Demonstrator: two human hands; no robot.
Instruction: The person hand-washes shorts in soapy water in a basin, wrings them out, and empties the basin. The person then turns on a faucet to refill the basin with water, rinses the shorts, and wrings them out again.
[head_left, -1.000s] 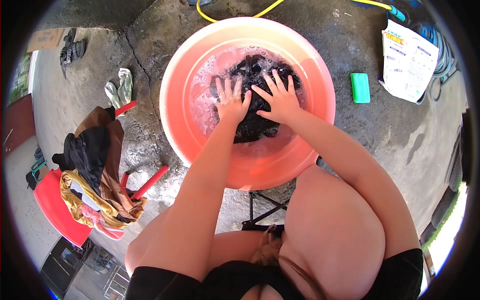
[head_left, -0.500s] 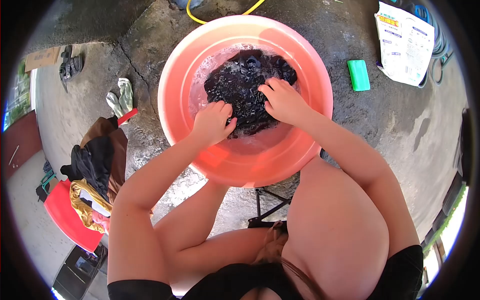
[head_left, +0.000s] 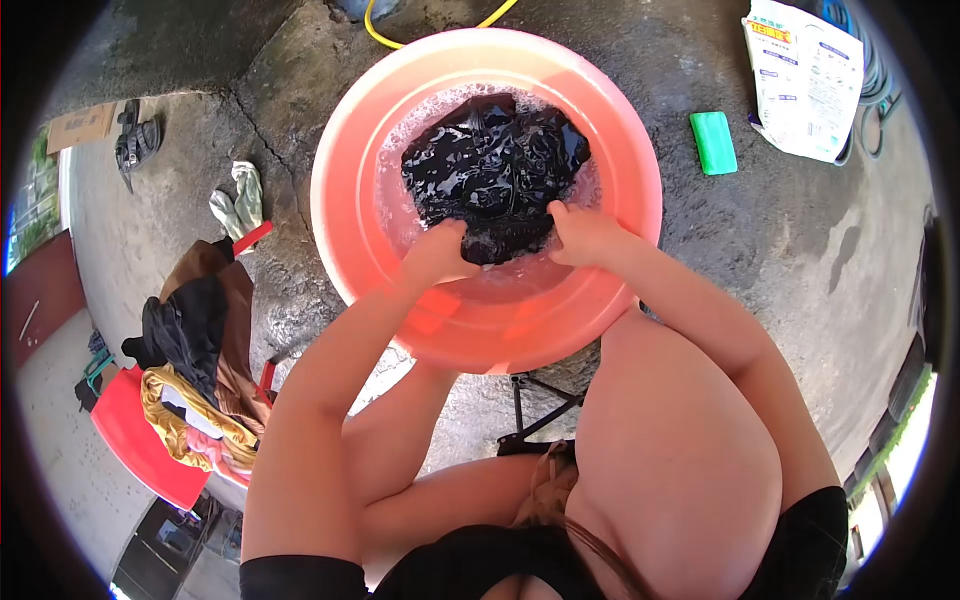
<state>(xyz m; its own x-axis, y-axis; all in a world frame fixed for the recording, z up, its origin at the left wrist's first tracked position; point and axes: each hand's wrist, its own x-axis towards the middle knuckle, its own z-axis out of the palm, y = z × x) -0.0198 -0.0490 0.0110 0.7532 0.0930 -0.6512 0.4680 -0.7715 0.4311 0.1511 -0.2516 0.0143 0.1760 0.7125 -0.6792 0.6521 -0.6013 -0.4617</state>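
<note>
A soaked black garment (head_left: 495,165) lies spread in sudsy water inside a large pink plastic basin (head_left: 345,120). At the garment's near left edge is my left hand (head_left: 438,252), its fingers curled onto the wet fabric and partly hidden. My right hand (head_left: 584,237) grips the near right edge, with thumb and fingers closed at the cloth. Wet folds shine across the garment's middle, between and beyond the two hands. White foam rings the far and left sides of the water.
A green soap-like block (head_left: 713,143) and a white printed bag (head_left: 805,85) lie right of the basin. To the left, clothes (head_left: 190,330) are heaped on a red stool (head_left: 140,440). Socks (head_left: 238,200), a sandal (head_left: 137,145) and a yellow hose (head_left: 375,30) lie on the concrete.
Both hands have come nearer to me, to the garment's near edge; the right hand has left the middle of the cloth. The garment now looks more spread out.
</note>
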